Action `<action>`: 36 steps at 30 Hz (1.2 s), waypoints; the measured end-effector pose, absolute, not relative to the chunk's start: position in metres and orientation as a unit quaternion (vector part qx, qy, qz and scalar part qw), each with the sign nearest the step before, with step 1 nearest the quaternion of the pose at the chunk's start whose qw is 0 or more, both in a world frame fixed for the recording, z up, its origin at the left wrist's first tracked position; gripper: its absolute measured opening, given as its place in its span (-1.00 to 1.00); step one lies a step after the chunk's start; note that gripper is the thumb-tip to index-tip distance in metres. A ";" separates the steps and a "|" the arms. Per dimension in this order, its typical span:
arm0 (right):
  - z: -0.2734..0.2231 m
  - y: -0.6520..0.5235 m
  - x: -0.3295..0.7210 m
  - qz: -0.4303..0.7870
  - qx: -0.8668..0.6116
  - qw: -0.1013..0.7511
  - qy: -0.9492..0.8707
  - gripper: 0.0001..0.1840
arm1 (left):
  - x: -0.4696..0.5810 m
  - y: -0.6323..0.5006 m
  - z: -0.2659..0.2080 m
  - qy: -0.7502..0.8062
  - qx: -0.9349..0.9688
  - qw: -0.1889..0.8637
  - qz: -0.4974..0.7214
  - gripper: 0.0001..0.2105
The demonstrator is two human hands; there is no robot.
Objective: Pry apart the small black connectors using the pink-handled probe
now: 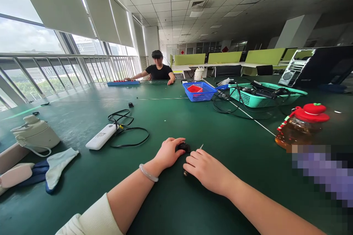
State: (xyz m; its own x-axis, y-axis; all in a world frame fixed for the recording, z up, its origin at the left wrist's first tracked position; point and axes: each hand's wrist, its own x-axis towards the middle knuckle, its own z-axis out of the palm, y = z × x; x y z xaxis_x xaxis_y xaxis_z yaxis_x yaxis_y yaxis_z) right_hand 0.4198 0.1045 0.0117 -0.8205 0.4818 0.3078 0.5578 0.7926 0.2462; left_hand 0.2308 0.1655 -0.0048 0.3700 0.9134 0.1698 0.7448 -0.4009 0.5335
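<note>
My left hand (168, 153), with a pale bangle on its wrist, closes its thumb and fingers round the near side of a small black object (184, 147) low over the green table. What kind of object it is I cannot make out. Just to the right, my right hand (203, 168) is closed on a slim tool. Its thin pale tip (201, 146) pokes out past the knuckles and a dark end (185, 172) shows under the fingers. The grip hides its middle. The two hands are close together but apart.
Left lie a white power bank (102, 136) with a black cable (135, 128), a beige bottle (35, 134) and a cloth (59, 167). Beyond are a blue basket (200, 97) and a teal basket (253, 102) of cables. A red-lidded jar (300, 128) stands right. A person (158, 69) sits opposite.
</note>
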 end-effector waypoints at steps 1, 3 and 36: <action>0.012 0.103 0.419 -0.170 -0.268 0.134 -0.939 -0.81 | 0.231 0.165 -0.005 0.514 0.806 0.188 0.225 -0.55; 0.014 0.100 0.418 -0.180 -0.248 0.171 -0.937 -0.81 | 0.231 0.165 -0.004 0.514 0.807 0.186 0.224 -0.56; 0.009 0.090 0.409 -0.173 -0.145 0.278 -0.933 -0.85 | 0.231 0.164 -0.001 0.524 0.805 0.182 0.211 -0.59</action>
